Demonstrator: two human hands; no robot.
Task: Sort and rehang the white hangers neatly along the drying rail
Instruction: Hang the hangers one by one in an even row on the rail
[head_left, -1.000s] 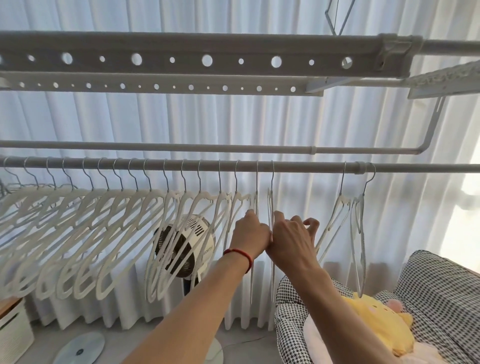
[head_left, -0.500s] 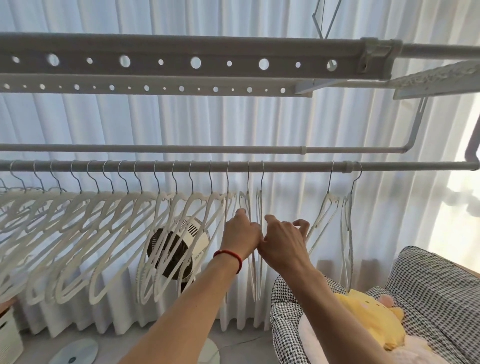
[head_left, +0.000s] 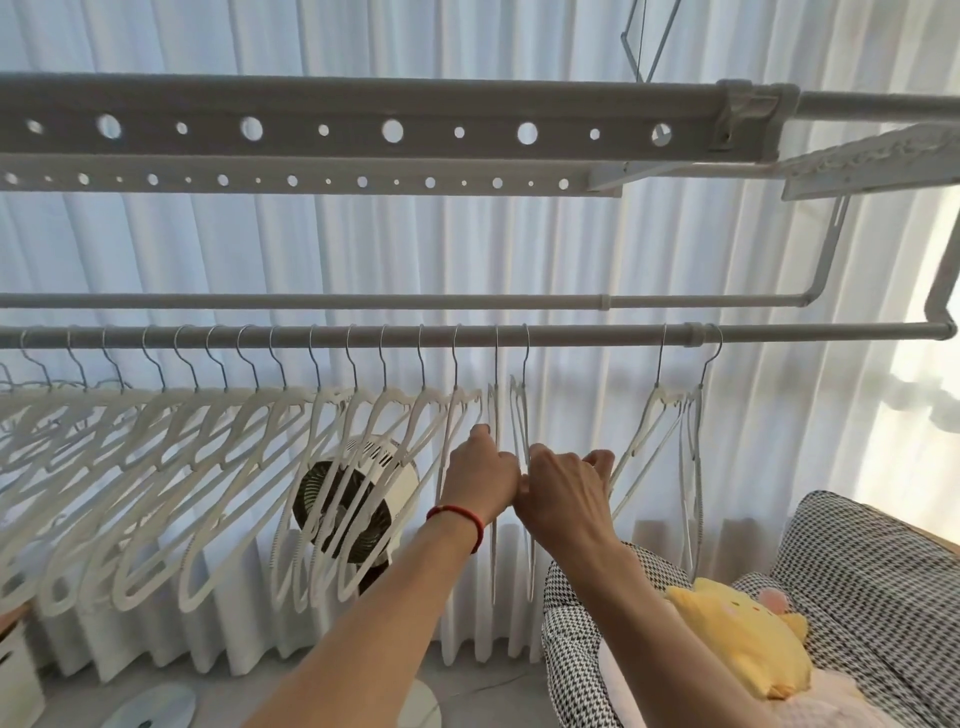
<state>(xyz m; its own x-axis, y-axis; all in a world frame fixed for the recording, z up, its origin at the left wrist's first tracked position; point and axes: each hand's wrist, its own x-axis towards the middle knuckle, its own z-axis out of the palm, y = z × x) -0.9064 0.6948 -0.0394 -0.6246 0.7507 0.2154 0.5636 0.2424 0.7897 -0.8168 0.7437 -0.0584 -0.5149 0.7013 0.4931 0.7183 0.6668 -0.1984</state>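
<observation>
Under the drying rail (head_left: 571, 335), both hands, left hand (head_left: 480, 475) and right hand (head_left: 563, 491), curl their fingers round two edge-on white hangers (head_left: 506, 410), probably light, stiff and best held by the shoulder.

Both forearms reach up and forward from the bottom edge, converging so the two hands meet knuckle to knuckle. The left hand (head_left: 480, 470) is closed in a fist, a red cord round its wrist. The right hand (head_left: 563, 491) has its fingers (head_left: 597, 460) curled away from the camera.
</observation>
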